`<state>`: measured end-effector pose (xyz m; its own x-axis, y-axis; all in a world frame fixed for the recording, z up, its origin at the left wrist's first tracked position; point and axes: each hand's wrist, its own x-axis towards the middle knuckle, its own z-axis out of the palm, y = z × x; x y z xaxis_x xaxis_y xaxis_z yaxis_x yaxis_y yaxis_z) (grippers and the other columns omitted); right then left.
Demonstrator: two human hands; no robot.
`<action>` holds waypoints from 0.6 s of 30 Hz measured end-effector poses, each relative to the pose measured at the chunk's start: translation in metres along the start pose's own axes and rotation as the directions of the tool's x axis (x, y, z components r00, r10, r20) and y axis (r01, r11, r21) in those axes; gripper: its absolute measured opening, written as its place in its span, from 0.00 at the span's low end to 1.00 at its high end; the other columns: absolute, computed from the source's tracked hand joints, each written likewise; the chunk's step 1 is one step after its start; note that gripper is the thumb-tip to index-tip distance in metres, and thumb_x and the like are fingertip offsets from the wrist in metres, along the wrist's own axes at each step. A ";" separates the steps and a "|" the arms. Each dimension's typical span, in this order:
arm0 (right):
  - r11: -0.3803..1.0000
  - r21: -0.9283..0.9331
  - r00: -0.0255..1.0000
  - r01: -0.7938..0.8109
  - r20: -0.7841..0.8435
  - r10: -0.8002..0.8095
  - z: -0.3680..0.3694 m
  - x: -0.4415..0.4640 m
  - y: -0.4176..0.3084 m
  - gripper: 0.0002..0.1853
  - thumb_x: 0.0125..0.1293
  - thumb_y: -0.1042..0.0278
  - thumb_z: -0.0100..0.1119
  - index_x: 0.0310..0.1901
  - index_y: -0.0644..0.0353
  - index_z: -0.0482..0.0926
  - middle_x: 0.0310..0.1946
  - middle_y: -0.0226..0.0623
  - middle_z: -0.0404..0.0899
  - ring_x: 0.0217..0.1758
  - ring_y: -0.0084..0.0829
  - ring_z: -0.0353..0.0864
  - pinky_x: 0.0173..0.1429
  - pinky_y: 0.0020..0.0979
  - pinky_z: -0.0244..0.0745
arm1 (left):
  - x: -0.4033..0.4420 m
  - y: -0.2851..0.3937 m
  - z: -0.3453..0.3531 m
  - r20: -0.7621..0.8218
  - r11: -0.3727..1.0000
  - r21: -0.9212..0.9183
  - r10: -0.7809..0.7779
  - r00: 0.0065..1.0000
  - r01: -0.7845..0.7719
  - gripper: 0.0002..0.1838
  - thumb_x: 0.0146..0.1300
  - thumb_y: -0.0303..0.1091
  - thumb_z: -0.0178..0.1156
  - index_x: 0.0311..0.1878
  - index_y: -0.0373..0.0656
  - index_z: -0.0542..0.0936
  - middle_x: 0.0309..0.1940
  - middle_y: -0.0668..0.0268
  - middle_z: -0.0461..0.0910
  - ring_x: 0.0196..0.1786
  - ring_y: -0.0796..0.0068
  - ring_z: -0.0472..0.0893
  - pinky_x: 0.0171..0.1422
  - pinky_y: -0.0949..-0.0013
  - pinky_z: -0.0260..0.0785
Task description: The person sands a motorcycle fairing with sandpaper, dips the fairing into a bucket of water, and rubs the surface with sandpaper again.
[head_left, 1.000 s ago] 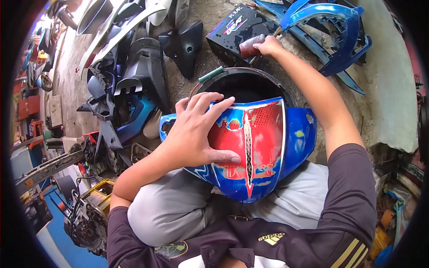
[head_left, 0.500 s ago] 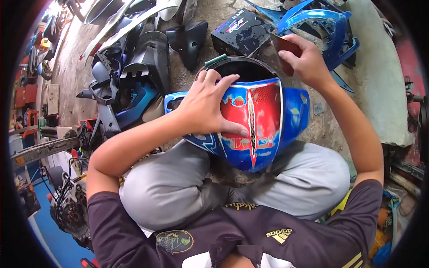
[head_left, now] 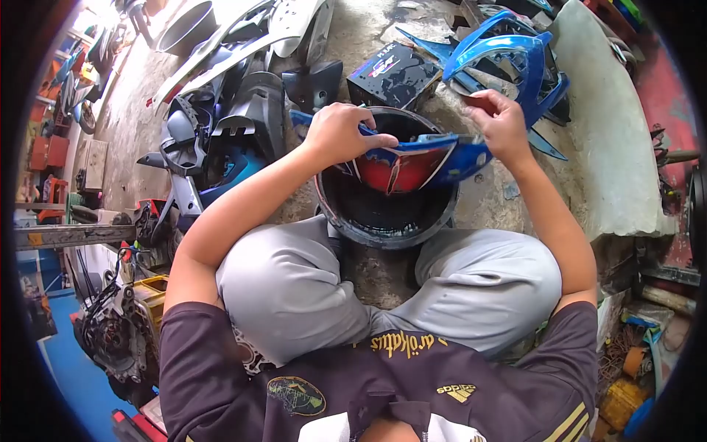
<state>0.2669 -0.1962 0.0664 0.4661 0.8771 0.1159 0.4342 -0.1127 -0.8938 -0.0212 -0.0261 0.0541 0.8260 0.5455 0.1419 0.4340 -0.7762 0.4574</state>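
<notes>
My left hand (head_left: 340,134) grips the upper left edge of a blue and red plastic fairing (head_left: 401,171), thumb and fingers closed around the rim. The fairing is tilted over a black round basin (head_left: 388,240), its painted face turned toward me and down. By the fairing's right end is my right hand (head_left: 498,127), fingers pinched on a thin brown sheet (head_left: 462,91) seen nearly edge-on. Dark wet-looking contents show inside the basin.
A black box (head_left: 394,76) stands behind the basin, with blue plastic frames (head_left: 508,62) to its right. Black and grey body panels (head_left: 250,110) are piled at the left. A pale slab (head_left: 615,132) lies at the right, an engine part (head_left: 110,331) at the lower left.
The fairing has gone from my lap to over the basin and tipped, uncovering the basin's near side. My right hand has come down and in beside the fairing's right end.
</notes>
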 end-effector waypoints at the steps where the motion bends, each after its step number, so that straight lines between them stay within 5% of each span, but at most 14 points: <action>1: 0.999 0.038 1.000 0.025 -0.005 -0.025 -0.003 0.002 -0.004 0.09 0.73 0.75 0.70 0.52 0.66 0.90 0.44 0.31 0.92 0.45 0.19 0.87 0.53 0.27 0.81 | -0.001 0.008 -0.004 0.019 0.996 -0.034 -0.082 0.996 0.083 0.33 0.58 0.69 0.80 0.39 0.43 0.95 0.31 0.53 0.90 0.40 0.51 0.91 0.52 0.53 0.82; 3: 0.994 0.090 0.998 0.058 -0.041 -0.054 -0.010 0.000 -0.011 0.09 0.73 0.77 0.70 0.52 0.67 0.90 0.44 0.30 0.92 0.44 0.19 0.87 0.52 0.27 0.81 | 0.004 0.021 -0.010 0.071 0.965 -0.099 -0.238 0.969 0.244 0.32 0.60 0.67 0.79 0.40 0.41 0.94 0.33 0.51 0.91 0.40 0.50 0.91 0.51 0.53 0.82; 5: 0.995 0.037 0.993 0.095 -0.068 -0.092 -0.017 -0.003 -0.028 0.09 0.73 0.78 0.70 0.52 0.67 0.90 0.43 0.32 0.92 0.44 0.20 0.88 0.52 0.28 0.82 | 0.010 0.020 -0.016 0.129 0.911 -0.155 -0.365 0.922 0.382 0.32 0.68 0.65 0.75 0.41 0.39 0.94 0.31 0.52 0.90 0.35 0.60 0.90 0.47 0.57 0.81; 8: 0.982 -0.114 0.986 0.154 -0.045 -0.160 -0.013 0.000 -0.028 0.10 0.71 0.78 0.71 0.52 0.66 0.90 0.40 0.36 0.92 0.43 0.25 0.89 0.51 0.30 0.83 | 0.018 0.008 -0.013 0.216 0.850 -0.192 -0.450 0.866 0.490 0.30 0.74 0.63 0.70 0.45 0.39 0.94 0.31 0.53 0.90 0.35 0.63 0.90 0.46 0.58 0.80; 12: 0.943 -0.300 0.988 0.146 0.091 -0.124 0.017 0.006 -0.009 0.12 0.70 0.70 0.74 0.51 0.66 0.90 0.42 0.50 0.91 0.44 0.42 0.94 0.50 0.39 0.85 | 0.013 0.005 -0.003 0.035 0.886 -0.209 -0.417 0.908 0.414 0.27 0.72 0.59 0.73 0.49 0.41 0.93 0.36 0.54 0.89 0.41 0.60 0.89 0.49 0.60 0.79; 16: 0.948 -0.242 0.969 0.208 0.181 -0.166 0.043 0.005 -0.006 0.16 0.69 0.65 0.75 0.53 0.65 0.89 0.40 0.50 0.89 0.41 0.42 0.91 0.50 0.39 0.84 | 0.006 -0.009 0.020 -0.448 0.960 -0.277 -0.083 0.890 -0.050 0.18 0.65 0.48 0.80 0.47 0.44 0.93 0.44 0.56 0.88 0.50 0.61 0.86 0.56 0.58 0.77; 18: 0.961 -0.175 0.949 0.214 0.270 -0.162 0.043 0.004 -0.018 0.15 0.69 0.67 0.74 0.54 0.64 0.89 0.43 0.47 0.87 0.42 0.41 0.89 0.51 0.38 0.84 | 0.006 -0.020 0.014 -0.433 0.967 -0.129 0.146 0.890 -0.221 0.21 0.62 0.53 0.81 0.46 0.46 0.93 0.45 0.60 0.88 0.52 0.58 0.87 0.61 0.56 0.76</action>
<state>0.2275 -0.1704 0.0640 0.1638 0.9768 0.1382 0.6522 -0.0021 -0.7580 -0.0204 -0.0118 0.0330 0.6426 0.5087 0.5729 0.1905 -0.8304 0.5236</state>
